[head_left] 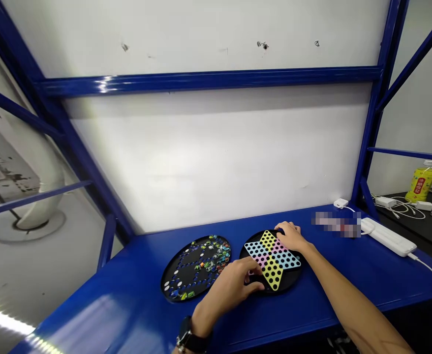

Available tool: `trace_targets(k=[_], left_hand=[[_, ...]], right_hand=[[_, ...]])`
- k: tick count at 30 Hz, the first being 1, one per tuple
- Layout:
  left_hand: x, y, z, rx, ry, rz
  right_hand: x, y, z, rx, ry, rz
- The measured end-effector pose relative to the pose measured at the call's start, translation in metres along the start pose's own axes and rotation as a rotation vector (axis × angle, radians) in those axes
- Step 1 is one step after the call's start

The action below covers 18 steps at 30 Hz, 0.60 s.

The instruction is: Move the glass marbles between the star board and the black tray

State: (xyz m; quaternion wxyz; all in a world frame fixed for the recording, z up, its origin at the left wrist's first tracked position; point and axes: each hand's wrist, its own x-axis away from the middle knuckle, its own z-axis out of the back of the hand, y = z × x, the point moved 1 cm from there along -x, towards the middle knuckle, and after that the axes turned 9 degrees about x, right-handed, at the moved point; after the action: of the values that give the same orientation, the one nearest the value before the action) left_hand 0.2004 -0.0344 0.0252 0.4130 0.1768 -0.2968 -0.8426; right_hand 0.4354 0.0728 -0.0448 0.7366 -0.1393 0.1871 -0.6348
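A star-shaped Chinese checkers board [274, 271] in yellow, pink and pale blue, dotted with dark holes, lies in a round black tray [289, 282]. My left hand [234, 283] reaches over the tray's near left side, its fingers curved over the star's lower left point and its thumb held apart below. At the far right rim is my right hand [292, 238], with the thumb by the star's upper right point and the bent fingers around the rim. The fingertips' exact contact is partly hidden. Left of both hands sits a second round black tray [165, 273] holding several glass marbles [221, 253].
Both trays rest on a blue tabletop [149, 307] framed by blue metal bars [208, 82] and a white back panel [219, 157]. To the right lie a white power strip [389, 237] with a cable and a blurred-out object [336, 224]. A yellow drink bottle [421, 182] stands beyond.
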Motion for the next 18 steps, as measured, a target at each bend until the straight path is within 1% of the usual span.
trace_targets(k=[2, 3, 5, 6, 8, 9, 10, 12, 13, 14, 16, 18], left_hand=[[0.003, -0.006, 0.014, 0.001, 0.066, 0.007], [0.006, -0.012, 0.023, -0.001, 0.116, 0.02], [0.012, -0.033, 0.042, -0.011, 0.245, 0.064], [0.016, -0.046, 0.052, -0.018, 0.32, 0.094], [0.025, -0.075, 0.068, -0.049, 0.439, 0.186], [0.03, -0.09, 0.074, -0.067, 0.46, 0.24], [0.034, -0.102, 0.078, -0.077, 0.454, 0.287], [0.041, -0.12, 0.08, -0.079, 0.378, 0.341], [0.043, -0.125, 0.079, -0.075, 0.332, 0.344], [0.043, -0.127, 0.078, -0.074, 0.296, 0.334], [0.042, -0.125, 0.074, -0.087, 0.266, 0.301], [0.04, -0.118, 0.07, -0.109, 0.253, 0.273]], right_hand=[[0.0, -0.001, 0.001, -0.028, 0.001, -0.006], [0.0, -0.001, 0.002, -0.045, 0.012, -0.012], [-0.002, -0.003, 0.007, -0.1, 0.074, -0.04], [-0.003, -0.003, 0.011, -0.163, 0.116, -0.056], [-0.003, -0.003, 0.023, -0.397, 0.178, -0.063], [-0.001, -0.002, 0.031, -0.554, 0.181, -0.041], [0.002, 0.001, 0.039, -0.718, 0.159, -0.004], [0.01, 0.009, 0.058, -0.8, 0.184, 0.049], [0.015, 0.014, 0.067, -0.888, 0.229, 0.076], [0.02, 0.019, 0.075, -0.964, 0.265, 0.103], [0.025, 0.026, 0.084, -1.021, 0.289, 0.106], [0.023, 0.028, 0.083, -0.974, 0.21, 0.061]])
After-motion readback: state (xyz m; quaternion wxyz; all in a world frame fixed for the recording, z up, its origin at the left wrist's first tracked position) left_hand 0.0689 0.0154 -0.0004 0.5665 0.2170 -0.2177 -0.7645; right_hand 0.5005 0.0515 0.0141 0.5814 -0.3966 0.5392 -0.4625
